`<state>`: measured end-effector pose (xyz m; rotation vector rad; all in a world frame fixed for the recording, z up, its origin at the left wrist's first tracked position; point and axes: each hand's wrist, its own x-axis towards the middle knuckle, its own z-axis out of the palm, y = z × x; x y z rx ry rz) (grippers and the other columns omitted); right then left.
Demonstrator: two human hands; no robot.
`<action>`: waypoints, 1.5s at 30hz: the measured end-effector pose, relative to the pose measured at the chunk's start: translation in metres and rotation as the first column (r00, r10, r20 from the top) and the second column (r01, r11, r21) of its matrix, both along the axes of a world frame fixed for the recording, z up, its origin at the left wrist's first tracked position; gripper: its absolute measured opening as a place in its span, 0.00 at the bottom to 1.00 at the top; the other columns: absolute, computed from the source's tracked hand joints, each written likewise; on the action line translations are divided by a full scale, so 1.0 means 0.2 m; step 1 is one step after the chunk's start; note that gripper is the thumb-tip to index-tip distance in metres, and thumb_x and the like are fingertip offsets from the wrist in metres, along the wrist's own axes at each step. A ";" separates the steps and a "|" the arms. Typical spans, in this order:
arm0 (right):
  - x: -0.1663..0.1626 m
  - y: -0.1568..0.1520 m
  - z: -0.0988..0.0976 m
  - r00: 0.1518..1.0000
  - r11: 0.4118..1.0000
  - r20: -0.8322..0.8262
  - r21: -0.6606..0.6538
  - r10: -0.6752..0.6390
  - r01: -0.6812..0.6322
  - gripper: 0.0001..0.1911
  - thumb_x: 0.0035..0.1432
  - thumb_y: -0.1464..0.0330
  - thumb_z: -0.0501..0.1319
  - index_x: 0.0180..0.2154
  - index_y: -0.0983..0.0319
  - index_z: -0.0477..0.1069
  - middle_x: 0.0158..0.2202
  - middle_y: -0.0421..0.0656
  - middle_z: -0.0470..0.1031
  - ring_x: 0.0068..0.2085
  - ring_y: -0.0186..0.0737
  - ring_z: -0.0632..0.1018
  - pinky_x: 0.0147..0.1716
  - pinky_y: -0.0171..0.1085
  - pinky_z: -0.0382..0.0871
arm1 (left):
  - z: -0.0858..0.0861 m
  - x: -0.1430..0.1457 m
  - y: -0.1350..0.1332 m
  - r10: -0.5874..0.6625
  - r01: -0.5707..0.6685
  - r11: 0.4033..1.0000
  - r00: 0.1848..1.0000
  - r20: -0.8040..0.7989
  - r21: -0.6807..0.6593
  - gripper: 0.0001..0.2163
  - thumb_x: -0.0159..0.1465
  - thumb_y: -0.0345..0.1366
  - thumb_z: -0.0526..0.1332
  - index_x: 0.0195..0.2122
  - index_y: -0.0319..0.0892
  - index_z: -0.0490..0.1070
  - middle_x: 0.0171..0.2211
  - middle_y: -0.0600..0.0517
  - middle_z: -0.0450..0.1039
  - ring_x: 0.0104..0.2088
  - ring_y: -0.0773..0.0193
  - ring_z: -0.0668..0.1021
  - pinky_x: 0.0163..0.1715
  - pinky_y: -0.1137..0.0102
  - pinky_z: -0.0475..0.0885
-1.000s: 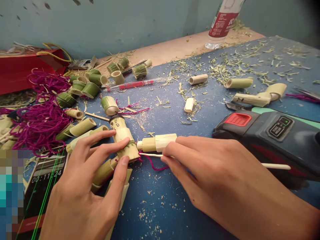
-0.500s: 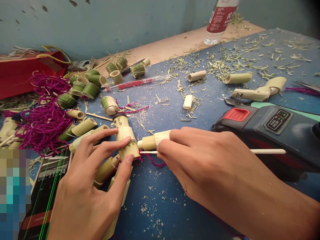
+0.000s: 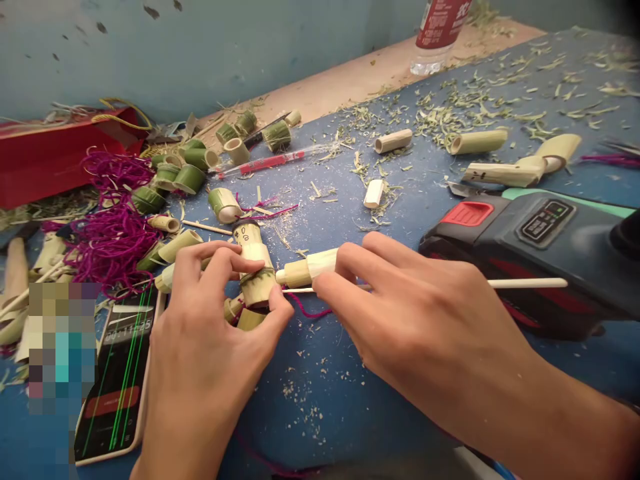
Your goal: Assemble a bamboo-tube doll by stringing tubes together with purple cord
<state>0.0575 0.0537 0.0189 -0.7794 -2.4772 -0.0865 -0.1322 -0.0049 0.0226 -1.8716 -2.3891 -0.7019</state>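
A bamboo figure (image 3: 256,255) lies on the blue table, its torso a pale tube with a drawn face near the top. My left hand (image 3: 213,340) grips this torso between the thumb and fingers. My right hand (image 3: 407,310) pinches a bamboo tube (image 3: 320,263) whose narrow end points at the torso's right side. A thin wooden stick (image 3: 530,283) passes under the right hand, its tip at the torso's edge. Purple string (image 3: 313,312) runs from the torso toward the right fingers. A bamboo cap piece (image 3: 225,205) lies just above the figure's top.
Purple string piles (image 3: 117,240) and cut bamboo rings (image 3: 190,179) lie left. A phone (image 3: 117,373) showing a timer is beside my left wrist. A power tool's battery (image 3: 520,230) stands right. Behind are a red pen (image 3: 273,161), bamboo pieces (image 3: 479,141), shavings and a water bottle (image 3: 440,33).
My left thumb and fingers have shifted on the figure's torso, with the thumb now at its lower right edge. My right hand keeps its pinch on the tube. The view has shifted slightly.
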 end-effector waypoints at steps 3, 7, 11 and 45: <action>0.03 -0.01 0.00 1.000 1.000 -0.001 -0.002 -0.008 0.008 0.13 0.65 0.80 0.54 0.31 0.61 0.68 0.29 0.43 0.69 0.32 0.42 0.68 0.28 0.39 0.54 | 0.00 -0.01 0.01 0.009 -0.008 1.000 1.000 0.016 -0.006 0.09 0.62 0.45 0.63 0.40 0.50 0.71 0.52 0.50 0.70 0.51 0.50 0.78 0.45 0.53 0.80; 0.05 -0.03 0.00 0.999 0.998 -0.002 -0.036 -0.046 0.046 0.13 0.65 0.81 0.53 0.31 0.61 0.68 0.31 0.44 0.70 0.33 0.43 0.69 0.26 0.38 0.52 | -0.01 -0.04 0.02 -0.017 0.018 1.000 0.996 0.084 -0.003 0.10 0.61 0.48 0.62 0.39 0.51 0.71 0.51 0.51 0.69 0.54 0.48 0.76 0.52 0.49 0.77; 0.03 -0.05 0.00 0.997 0.986 0.024 -0.143 -0.078 0.080 0.14 0.65 0.80 0.53 0.31 0.61 0.69 0.32 0.45 0.71 0.34 0.43 0.69 0.25 0.38 0.49 | -0.01 -0.06 0.02 -0.020 0.021 1.000 0.989 0.145 -0.005 0.10 0.61 0.50 0.63 0.39 0.53 0.71 0.51 0.51 0.68 0.54 0.47 0.76 0.52 0.46 0.76; 0.00 -0.01 0.03 1.000 0.954 0.019 -0.300 0.001 0.005 0.10 0.69 0.79 0.56 0.39 0.62 0.75 0.35 0.45 0.74 0.37 0.41 0.70 0.22 0.39 0.43 | 0.01 -0.05 0.04 -0.053 0.054 0.998 0.991 0.121 -0.006 0.09 0.61 0.45 0.65 0.37 0.51 0.68 0.46 0.50 0.69 0.51 0.49 0.75 0.57 0.49 0.70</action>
